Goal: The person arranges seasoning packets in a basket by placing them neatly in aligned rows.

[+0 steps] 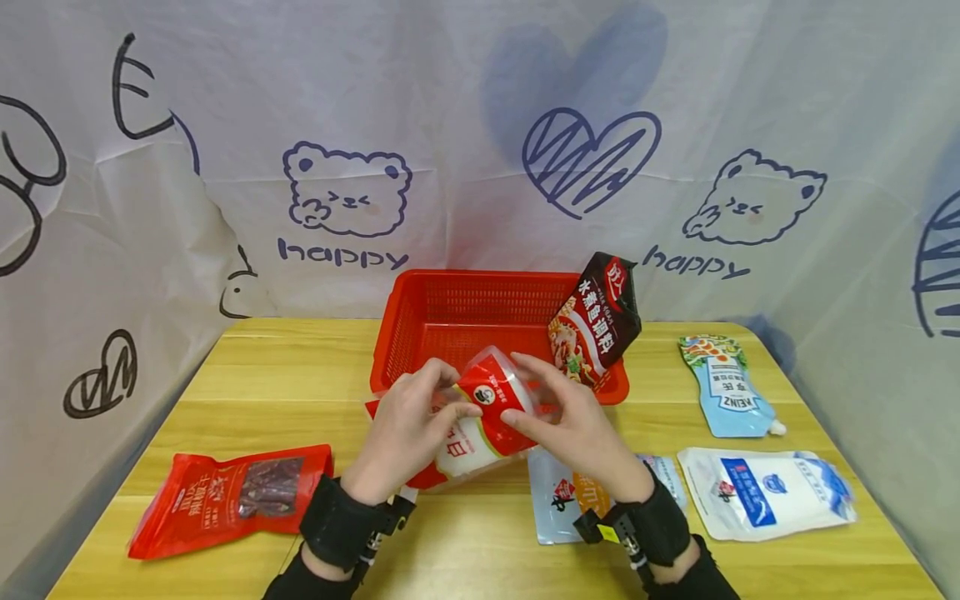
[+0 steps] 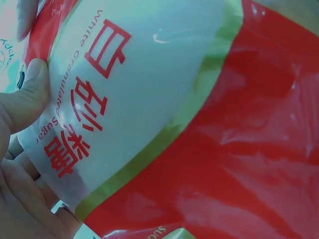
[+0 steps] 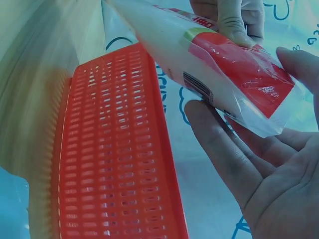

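Note:
A red and white bag of white granulated sugar [image 1: 480, 440] is held tilted between both hands, over the near side of a red plastic basket [image 1: 384, 343]. My left hand [image 1: 401, 429] pinches it at the left, thumb on the printed front, as the left wrist view also shows. At the bag's upper right end is my right hand [image 1: 585, 429], its thumb on the front and its fingers behind. In the right wrist view those fingers reach under the clear end of the bag [image 3: 239, 69]. Part of the basket's front is hidden by the hands.
A dark seasoning packet [image 1: 600, 312] leans upright in the basket's right end. A red pouch [image 1: 236, 500] lies at left. On the right are a blue Heinz spouted pouch [image 1: 727, 392] and a white-blue bag [image 1: 765, 493]. Under the right forearm lies a partly covered pouch [image 1: 551, 492].

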Demonstrator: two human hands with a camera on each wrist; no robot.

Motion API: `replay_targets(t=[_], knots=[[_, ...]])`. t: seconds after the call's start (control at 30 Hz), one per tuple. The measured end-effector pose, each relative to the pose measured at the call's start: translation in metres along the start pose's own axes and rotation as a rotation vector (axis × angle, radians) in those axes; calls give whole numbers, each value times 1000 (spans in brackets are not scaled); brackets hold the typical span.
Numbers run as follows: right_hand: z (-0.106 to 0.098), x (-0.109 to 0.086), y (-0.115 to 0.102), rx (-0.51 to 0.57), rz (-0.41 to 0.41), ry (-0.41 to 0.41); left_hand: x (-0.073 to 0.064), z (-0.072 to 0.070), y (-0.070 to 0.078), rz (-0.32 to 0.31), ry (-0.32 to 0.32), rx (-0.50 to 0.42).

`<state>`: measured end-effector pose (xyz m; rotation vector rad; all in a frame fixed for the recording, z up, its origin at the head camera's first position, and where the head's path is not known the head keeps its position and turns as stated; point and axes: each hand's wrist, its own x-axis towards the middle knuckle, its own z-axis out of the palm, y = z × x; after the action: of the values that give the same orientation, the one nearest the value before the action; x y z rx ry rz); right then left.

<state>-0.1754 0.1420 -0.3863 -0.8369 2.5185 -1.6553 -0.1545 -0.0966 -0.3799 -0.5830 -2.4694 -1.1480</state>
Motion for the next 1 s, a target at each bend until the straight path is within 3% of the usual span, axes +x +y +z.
replay_targets(t=[0.17,0.67,1.0], knots=[[1,0,2,23,42,0,0,0,1,11,-7,18],[4,1,5,199,22,103,3,-7,-5,72,18,104],[-3,0,8,307,-24,199,6,-26,-18,62,142,116]])
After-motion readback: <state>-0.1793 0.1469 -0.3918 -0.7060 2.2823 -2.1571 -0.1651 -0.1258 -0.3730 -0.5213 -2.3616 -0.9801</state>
